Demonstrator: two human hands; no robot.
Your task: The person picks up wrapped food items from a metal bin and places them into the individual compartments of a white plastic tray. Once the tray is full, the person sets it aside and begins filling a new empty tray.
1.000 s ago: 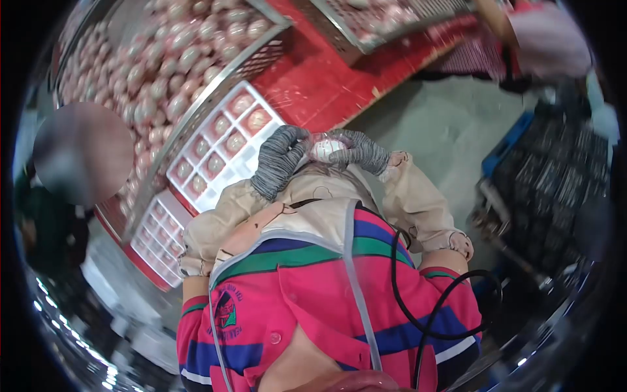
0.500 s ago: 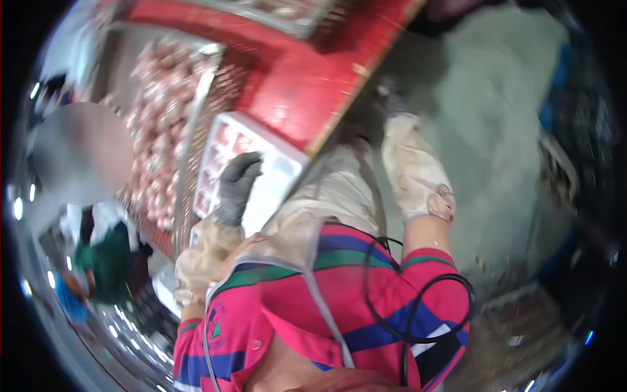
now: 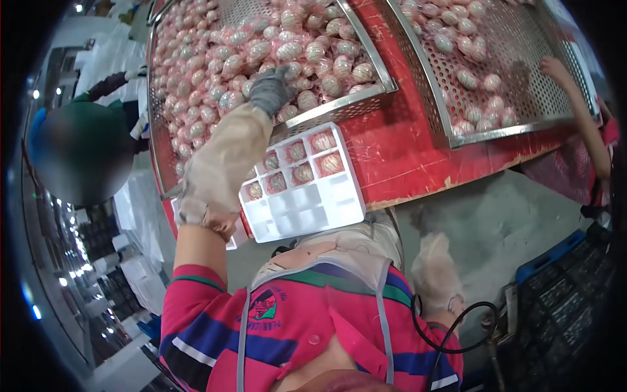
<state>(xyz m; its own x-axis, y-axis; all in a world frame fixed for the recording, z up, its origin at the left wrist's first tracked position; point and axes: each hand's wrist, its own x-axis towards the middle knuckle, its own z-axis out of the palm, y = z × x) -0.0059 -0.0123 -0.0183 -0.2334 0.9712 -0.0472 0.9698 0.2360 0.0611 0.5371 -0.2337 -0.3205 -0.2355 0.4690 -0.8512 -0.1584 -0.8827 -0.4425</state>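
My left hand (image 3: 271,91), in a grey glove, reaches into a perforated metal crate (image 3: 339,106). Its fingers stretch over wrapped eggs (image 3: 233,65) in clear film with pinkish markings, which fill much of the crate; the fingertips are partly lost among them, and no egg shows clearly in the grip. Below the crate's edge, a white compartment tray (image 3: 302,221) lies at a slant. Wrapped eggs occupy its upper compartments, while the front ones show bare white. My right arm hangs over the floor in a pale sleeve (image 3: 434,268); its hand is too blurred to make out.
A second metal crate (image 3: 439,101) of wrapped eggs stands to the right on the red table (image 3: 392,153), with another person's hand (image 3: 555,68) over it. Another person (image 3: 121,134) is at the left. A black crate (image 3: 562,300) with a blue edge sits at lower right.
My left hand has moved from above the white tray up and forward into the crate of eggs. The view has swung, bringing the second crate and another person's arm into sight.
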